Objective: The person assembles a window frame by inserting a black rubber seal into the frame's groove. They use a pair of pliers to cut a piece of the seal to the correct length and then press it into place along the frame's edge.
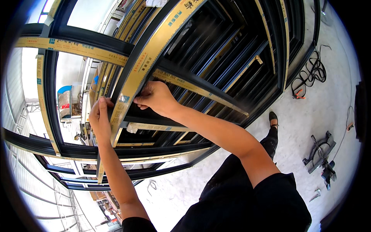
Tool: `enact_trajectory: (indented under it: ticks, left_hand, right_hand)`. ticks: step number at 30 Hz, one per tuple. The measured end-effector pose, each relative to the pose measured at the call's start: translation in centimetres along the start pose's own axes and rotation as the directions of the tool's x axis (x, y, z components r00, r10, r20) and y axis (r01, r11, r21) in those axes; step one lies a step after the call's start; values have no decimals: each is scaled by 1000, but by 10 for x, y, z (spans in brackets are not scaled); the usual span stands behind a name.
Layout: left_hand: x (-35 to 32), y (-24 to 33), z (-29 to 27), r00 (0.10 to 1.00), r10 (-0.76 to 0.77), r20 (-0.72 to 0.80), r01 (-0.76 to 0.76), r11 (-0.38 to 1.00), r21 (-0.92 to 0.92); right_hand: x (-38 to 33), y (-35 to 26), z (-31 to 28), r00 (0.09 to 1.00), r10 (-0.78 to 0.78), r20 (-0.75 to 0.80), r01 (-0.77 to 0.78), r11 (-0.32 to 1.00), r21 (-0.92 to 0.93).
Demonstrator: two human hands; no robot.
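Note:
A dark metal window frame stands before me, its slanting bar [148, 52] covered with gold printed protective film. My left hand [100, 118] is at the bar's left edge, thumb upright and fingers bent in against the dark side. Across the bar, at about the same height, my right hand [156, 98] is closed in a pinch against its right edge. Whatever either hand pinches is hidden or too small to make out. Just beside the fingers, a shiny clear patch with a blue mark [123, 98] lies on the gold film.
More dark frames [216, 58] with gold strips stand stacked behind the bar. On the pale concrete floor [301, 127] at right lie a coiled black cable [313, 71] with orange clamps and a dark cutting tool [320, 152]. Shelving [83, 81] shows through the frame at left.

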State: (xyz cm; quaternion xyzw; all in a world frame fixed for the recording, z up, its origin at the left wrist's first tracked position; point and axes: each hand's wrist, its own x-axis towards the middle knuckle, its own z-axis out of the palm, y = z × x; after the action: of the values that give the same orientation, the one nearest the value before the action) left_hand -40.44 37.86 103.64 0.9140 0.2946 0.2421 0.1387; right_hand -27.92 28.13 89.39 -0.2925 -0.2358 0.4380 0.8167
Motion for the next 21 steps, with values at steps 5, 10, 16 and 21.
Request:
enact_trajectory:
  ticks: [5,10,16,21]
  left_hand:
    - [1,5,5,1000,-30,-2,30,999,11]
    - [1,3,5,999,-36,-8,36,999,-30]
    - [1,-1,5,997,-70,-36,71,997,20]
    - [1,-4,5,998,-50,-45,52,998,41]
  right_hand:
    - [-1,16,13,987,-107,-119,113,993,44]
    - [-1,18,23,840,-498,-216,339,793,-506]
    - [1,19,28,803,-545,-241,310,727,-613]
    - [4,27,34,811,-493,-316,301,814,-497]
